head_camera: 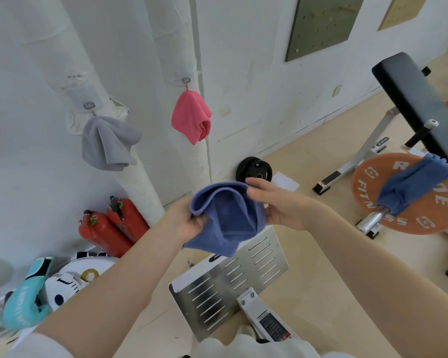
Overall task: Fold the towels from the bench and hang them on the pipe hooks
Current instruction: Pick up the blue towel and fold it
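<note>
both hands hold a blue terry-cloth towel (226,220) up in the air in front of the wall, above a slotted metal foot plate (233,282) on the floor. left hand (185,223): fingers curled round the towel's left folded edge, thumb on top. right hand (277,205): fingers pinching the upper right edge, palm behind the cloth. towel is partly folded, layers bunched into a loose pocket, lower corner hanging down. on the left white wrapped pipe (130,161) a grey towel (108,143) hangs from a metal hook (89,105). on the right white wrapped pipe (176,73) a pink towel (192,116) hangs from a second hook (186,80). a second blue towel (414,186) lies draped over an orange weight plate (373,195) beside the black padded table (411,99) at right. two red fire extinguishers (111,231) lean at the wall base near the left pipe. a small black weight plate (254,169) leans against the wall just behind the right hand.
</note>
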Demonstrator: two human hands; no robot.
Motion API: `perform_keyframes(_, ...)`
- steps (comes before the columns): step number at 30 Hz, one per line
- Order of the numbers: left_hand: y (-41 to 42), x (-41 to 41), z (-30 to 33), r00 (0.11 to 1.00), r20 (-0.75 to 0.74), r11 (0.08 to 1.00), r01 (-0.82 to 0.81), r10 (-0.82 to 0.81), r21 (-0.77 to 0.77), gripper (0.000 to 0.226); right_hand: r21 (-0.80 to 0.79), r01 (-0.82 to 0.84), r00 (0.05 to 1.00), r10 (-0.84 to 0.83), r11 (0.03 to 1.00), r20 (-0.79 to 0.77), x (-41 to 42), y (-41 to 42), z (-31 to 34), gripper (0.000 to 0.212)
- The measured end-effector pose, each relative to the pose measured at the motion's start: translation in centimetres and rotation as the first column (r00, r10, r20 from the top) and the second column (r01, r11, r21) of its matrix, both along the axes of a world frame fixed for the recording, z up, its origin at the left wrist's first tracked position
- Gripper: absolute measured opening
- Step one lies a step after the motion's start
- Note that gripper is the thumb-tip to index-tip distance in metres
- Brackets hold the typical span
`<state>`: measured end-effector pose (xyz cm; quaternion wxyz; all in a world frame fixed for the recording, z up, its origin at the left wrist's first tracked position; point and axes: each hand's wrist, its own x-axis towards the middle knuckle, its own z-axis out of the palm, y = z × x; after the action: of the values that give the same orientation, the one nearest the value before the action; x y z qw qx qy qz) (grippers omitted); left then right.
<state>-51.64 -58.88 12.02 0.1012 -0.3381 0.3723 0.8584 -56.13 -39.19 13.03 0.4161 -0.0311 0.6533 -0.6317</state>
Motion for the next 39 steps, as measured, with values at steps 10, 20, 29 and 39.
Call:
perform_keyframes(10,-0.6,0.9,-1.5,0.958,0.003,0.958,0.285,-0.285,-0.029,0.029,0.127,0.131,0.953,-0.089,0.983,-0.288,1.5,-3.6,-1.1,0.03)
perform_keyframes(20,-1.8,0.8,-3.1,0.971,-0.191,0.964,0.181,-0.144,0.193,0.041,-0.081,0.113,0.953,-0.131,0.99,-0.274,1.3,-3.7,0.6,0.048)
perform_keyframes(29,-2.4,-0.9,-2.3,0.958,-0.221,0.983,0.18,-0.183,-0.033,0.031,0.034,-0.134,0.903,0.137,0.99,-0.407,0.5,-1.2,0.0,0.041)
perform_keyframes(39,-2.0,0.0,-0.5,0.738,-0.411,0.844,0.451,-0.535,-0.289,0.03,-0.043,0.425,0.749,-0.324,0.904,0.578,0.9,-2.2,-4.9,0.074)
